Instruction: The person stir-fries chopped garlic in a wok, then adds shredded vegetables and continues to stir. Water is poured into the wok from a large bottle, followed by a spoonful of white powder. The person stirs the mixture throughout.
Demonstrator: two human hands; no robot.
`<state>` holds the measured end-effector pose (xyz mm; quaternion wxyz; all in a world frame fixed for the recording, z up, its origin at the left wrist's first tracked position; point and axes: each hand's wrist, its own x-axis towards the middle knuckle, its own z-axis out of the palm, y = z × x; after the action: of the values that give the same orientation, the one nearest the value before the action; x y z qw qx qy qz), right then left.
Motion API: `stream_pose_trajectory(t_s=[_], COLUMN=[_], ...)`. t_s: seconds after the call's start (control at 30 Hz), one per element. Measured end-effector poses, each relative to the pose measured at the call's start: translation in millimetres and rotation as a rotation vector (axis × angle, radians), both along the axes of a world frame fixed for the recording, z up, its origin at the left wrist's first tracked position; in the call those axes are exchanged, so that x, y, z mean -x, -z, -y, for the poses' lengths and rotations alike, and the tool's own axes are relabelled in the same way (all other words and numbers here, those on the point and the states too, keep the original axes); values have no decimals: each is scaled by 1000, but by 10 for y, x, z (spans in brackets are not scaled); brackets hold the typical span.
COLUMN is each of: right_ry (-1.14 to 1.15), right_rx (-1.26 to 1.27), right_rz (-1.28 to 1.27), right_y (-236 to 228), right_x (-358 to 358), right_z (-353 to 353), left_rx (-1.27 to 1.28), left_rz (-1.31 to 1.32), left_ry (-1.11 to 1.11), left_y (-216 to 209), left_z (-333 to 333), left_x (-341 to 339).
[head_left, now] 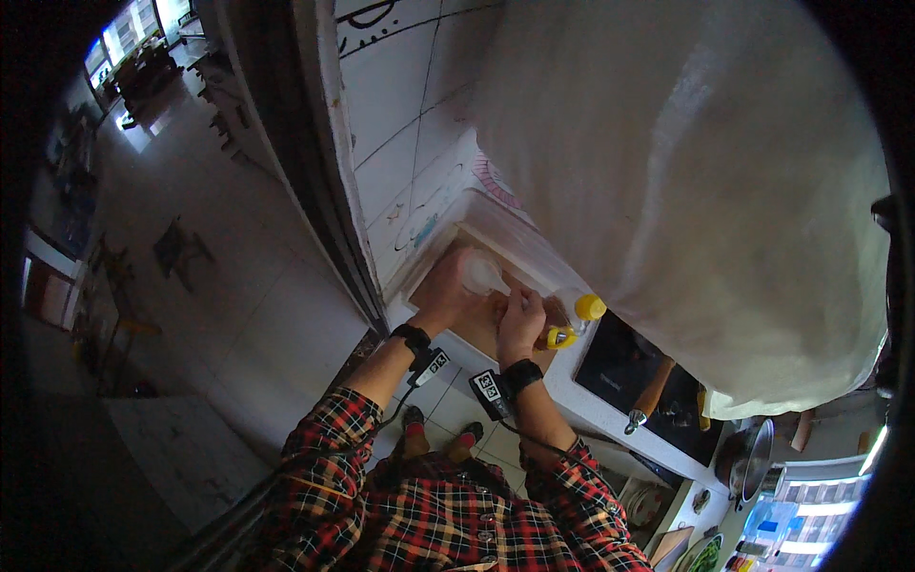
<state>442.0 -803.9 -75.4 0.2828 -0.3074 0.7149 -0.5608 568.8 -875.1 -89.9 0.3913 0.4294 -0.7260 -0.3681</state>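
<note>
A translucent whitish round piece, funnel-like with a narrow end, is held over a brown board-like surface. My left hand is closed round its wide part, with most of the fingers hidden behind it. At the narrow end, my right hand is closed in a pinch. Close to the right hand's outer side is a clear container with a yellow cap. A yellow ring-shaped part lies beside the right wrist.
A black cooktop is set into the white counter, with a wooden-handled tool across it. A large pale hood or cover hangs above. A metal pot stands farther right. A dark door frame rises at left.
</note>
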Motion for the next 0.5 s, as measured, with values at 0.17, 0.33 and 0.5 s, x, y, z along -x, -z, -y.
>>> stream_pose_trajectory(t_s=[0.17, 0.33, 0.5], right_ry=[8, -36, -72], right_rx=[141, 143, 97], right_rz=[420, 507, 628], right_y=[-105, -346, -504], right_x=[-115, -160, 25], right_z=[-92, -312, -638], left_rx=[13, -22, 0], left_rz=[35, 28, -35], left_ry=[0, -27, 24], left_y=[25, 286, 397], left_z=[18, 47, 73], left_x=[13, 2, -13])
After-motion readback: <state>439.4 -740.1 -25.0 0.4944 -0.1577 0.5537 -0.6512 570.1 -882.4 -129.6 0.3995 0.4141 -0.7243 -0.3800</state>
